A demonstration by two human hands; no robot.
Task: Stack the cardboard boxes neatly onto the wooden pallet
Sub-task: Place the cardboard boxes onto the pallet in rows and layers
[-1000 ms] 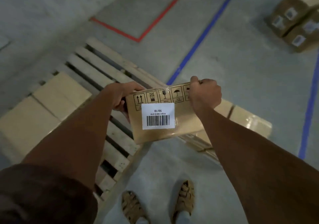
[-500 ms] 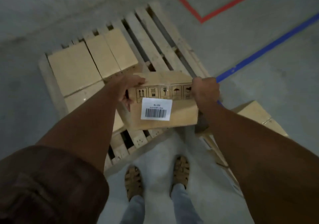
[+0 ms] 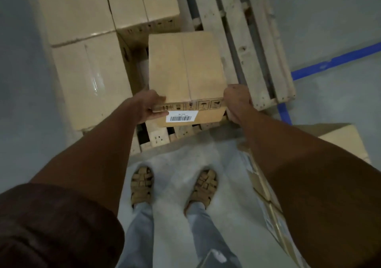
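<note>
Now both hands clamp the cardboard box: left hand and right hand pinch its near corners, long axis running away, just right of the stacked boxes on the wooden pallet.

The cardboard box has come down over the wooden pallet — top face now showing.

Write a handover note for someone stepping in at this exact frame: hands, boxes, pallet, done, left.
Left hand and right hand: each grips a near corner of the labelled box, over the wooden pallet at its near edge.
Done: stacked boxes fill the pallet's left side.
Left: settle this box beside them; whether it rests on the slats yet is unclear. Then fetch the boxes on the floor at right. Bare slats remain on the right.
</note>
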